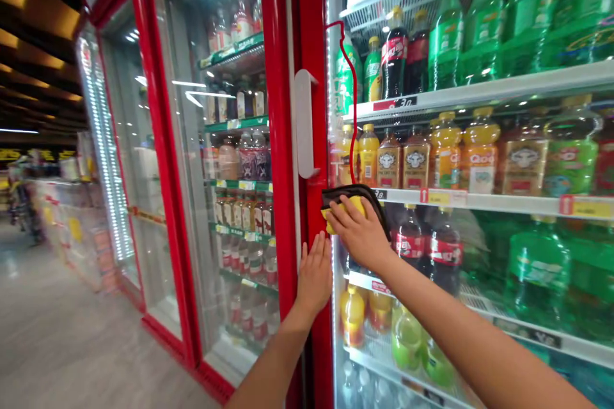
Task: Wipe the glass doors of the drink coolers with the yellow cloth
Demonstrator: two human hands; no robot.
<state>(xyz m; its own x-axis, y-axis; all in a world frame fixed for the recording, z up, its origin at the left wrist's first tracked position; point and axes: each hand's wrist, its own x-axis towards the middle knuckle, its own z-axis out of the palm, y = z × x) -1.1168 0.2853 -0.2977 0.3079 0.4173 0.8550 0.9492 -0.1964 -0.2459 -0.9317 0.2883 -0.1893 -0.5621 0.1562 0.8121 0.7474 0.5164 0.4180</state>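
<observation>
My right hand lies over a folded yellow cloth with a dark edge, pressing it to the cooler door where the red frame meets the glass. Below and to the left, my left hand rests with fingers stretched out on the red door frame, holding nothing. A white door handle is mounted on the frame just above both hands. Behind the glass, near the cloth, stand yellow-capped drink bottles and dark cola bottles. A thin red line runs down the glass to the cloth.
To the left is a neighbouring cooler with a closed glass door and shelves of bottles. Large green bottles fill the upper right shelf. Grey floor and a blurred display lie at the far left.
</observation>
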